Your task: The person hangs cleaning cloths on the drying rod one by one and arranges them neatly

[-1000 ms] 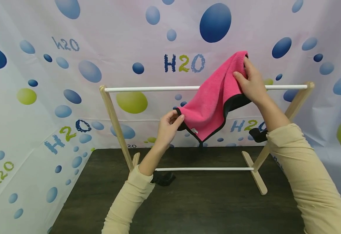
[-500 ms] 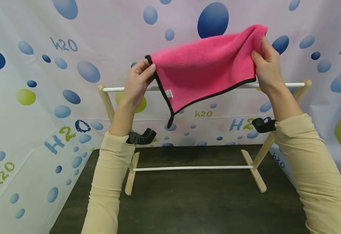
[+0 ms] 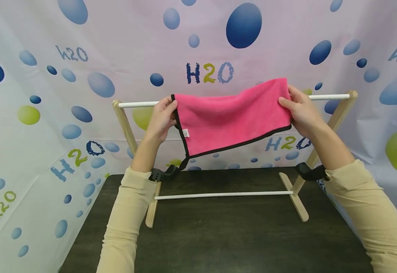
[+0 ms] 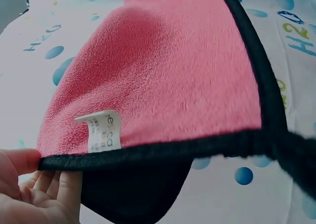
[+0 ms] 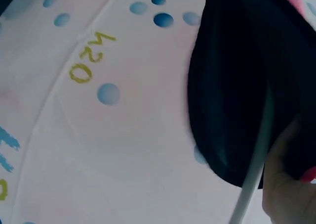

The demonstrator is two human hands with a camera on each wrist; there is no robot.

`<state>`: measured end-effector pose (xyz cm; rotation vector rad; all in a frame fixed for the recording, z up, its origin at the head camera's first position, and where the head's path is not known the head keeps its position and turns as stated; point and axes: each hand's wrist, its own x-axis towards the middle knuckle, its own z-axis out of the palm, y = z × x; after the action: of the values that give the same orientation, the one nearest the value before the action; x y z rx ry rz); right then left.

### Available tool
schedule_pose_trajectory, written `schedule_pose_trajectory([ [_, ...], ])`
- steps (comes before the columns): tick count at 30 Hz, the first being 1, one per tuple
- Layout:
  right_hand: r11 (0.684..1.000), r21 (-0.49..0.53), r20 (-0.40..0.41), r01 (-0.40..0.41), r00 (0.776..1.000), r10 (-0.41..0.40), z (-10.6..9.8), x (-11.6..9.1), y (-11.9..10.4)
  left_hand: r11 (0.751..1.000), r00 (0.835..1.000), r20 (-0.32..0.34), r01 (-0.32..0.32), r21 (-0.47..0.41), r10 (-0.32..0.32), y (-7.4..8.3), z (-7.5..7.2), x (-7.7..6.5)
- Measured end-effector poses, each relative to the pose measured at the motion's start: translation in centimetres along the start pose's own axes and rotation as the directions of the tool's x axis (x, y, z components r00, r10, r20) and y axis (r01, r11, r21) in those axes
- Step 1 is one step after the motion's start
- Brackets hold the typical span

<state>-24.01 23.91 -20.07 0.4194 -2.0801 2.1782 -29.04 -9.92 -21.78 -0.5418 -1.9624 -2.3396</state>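
A pink plush towel with black edging spans the upper white rod of a drying rack. My left hand pinches its left edge, thumb in front. My right hand grips its right end at rod height. A white tag and the pinched black edging show in the left wrist view, with a dark rear flap hanging below. In the right wrist view, the rod runs between the towel's dark underside and my right hand, so the towel straddles it.
The rack's wooden side posts stand at left and right, joined low down by a second white rod. Under it is a dark tabletop. A curtain printed with bubbles and "H2O" hangs behind.
The towel was first bunched and slanting, then spread wide and lifted above the upper rod. Now both hands have lowered it to rod height, still holding its two ends.
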Motion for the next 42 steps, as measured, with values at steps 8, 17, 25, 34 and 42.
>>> schedule_pose_trajectory([
  [8, 1.0, -0.021, -0.083, -0.017, 0.996, 0.015, -0.2, -2.3, 2.8, 0.998, 1.0, -0.025, -0.012, 0.055, 0.014, -1.6, -0.4, -0.9],
  [17, 0.998, -0.017, -0.206, 0.056, 0.977, -0.058, -0.3, -3.3, 4.9, 0.999, 0.999, -0.008, -0.039, 0.031, 0.04, -4.1, -0.9, -1.5],
  [25, 0.984, 0.087, -0.107, -0.158, 0.98, 0.167, -1.4, -2.9, 4.7, 0.991, 0.994, 0.104, 0.003, 0.133, -0.017, -6.3, -1.6, -2.7],
  [34, 0.979, 0.197, -0.311, 0.045, 0.95, 0.018, -1.3, -2.1, 2.7, 0.998, 0.997, 0.03, -0.069, 0.015, 0.069, -3.6, -1.7, -2.6],
  [42, 0.996, 0.061, -0.284, 0.059, 0.958, -0.039, -0.3, -2.3, 3.9, 0.993, 0.988, -0.104, -0.114, 0.013, 0.114, -2.3, -1.7, -2.3],
])
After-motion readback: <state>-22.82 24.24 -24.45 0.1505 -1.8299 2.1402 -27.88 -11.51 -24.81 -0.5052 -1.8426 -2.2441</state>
